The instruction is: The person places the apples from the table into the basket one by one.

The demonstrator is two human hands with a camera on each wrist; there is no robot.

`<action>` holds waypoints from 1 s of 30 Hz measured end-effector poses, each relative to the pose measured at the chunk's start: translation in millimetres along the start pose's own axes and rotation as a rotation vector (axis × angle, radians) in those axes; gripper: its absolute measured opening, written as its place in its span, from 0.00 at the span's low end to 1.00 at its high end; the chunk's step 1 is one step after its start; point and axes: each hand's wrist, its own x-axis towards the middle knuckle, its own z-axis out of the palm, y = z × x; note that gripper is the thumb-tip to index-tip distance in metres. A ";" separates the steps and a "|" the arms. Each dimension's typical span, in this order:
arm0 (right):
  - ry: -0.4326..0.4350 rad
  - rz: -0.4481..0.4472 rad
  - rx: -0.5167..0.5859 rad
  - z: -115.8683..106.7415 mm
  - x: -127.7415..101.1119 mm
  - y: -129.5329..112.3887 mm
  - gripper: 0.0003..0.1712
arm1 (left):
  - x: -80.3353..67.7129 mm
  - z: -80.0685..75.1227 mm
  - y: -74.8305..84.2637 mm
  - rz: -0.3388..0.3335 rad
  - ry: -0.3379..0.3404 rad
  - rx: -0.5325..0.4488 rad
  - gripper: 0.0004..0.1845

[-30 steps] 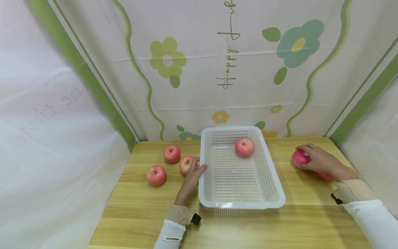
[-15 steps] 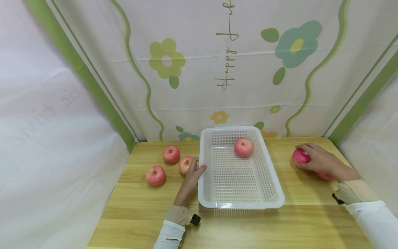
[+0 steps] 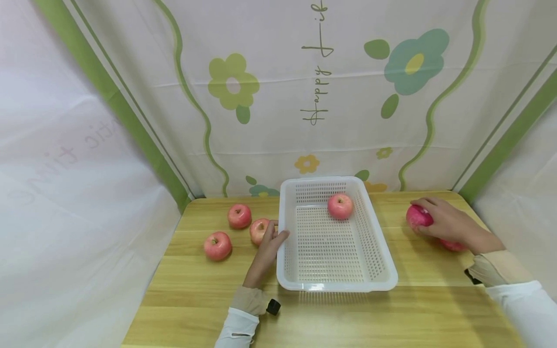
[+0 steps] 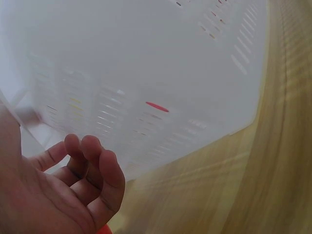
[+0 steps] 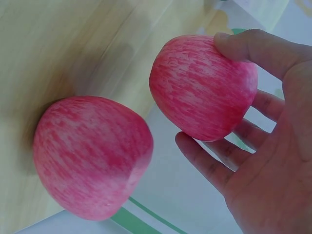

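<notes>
My right hand (image 3: 446, 223) grips a deep pink-red apple (image 5: 202, 87), thumb on one side and fingers around the other. Close by, a second dark pink apple (image 5: 92, 156) lies on the table, partly hidden by that hand in the head view. At the left rim of a white perforated plastic basket (image 3: 337, 287), my left hand (image 3: 266, 249) holds on, thumb over the edge and fingers curled outside below it. One pink apple (image 3: 340, 207) sits inside the basket, toward the back. Another apple (image 3: 258, 231) lies just behind the left hand's fingers.
Two more apples, one farther back (image 3: 239, 216) and one nearer (image 3: 217, 246), rest on the left part of the wooden table (image 3: 196, 299). Printed fabric (image 3: 278, 106) hangs behind the table, and white cloth encloses both sides.
My right hand has shifted slightly left and back with the apple in its grip. The left hand and the basket have stayed in place.
</notes>
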 end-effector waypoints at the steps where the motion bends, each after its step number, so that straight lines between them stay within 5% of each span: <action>1: 0.004 -0.003 -0.002 -0.8 0.0 -1.2 0.44 | -0.1 0.0 0.0 -0.001 -0.001 0.000 0.25; 30: 0.088 -0.108 -0.062 -24.9 3.5 -45.6 0.42 | -0.1 0.2 -1.8 -0.006 -0.006 -0.027 0.26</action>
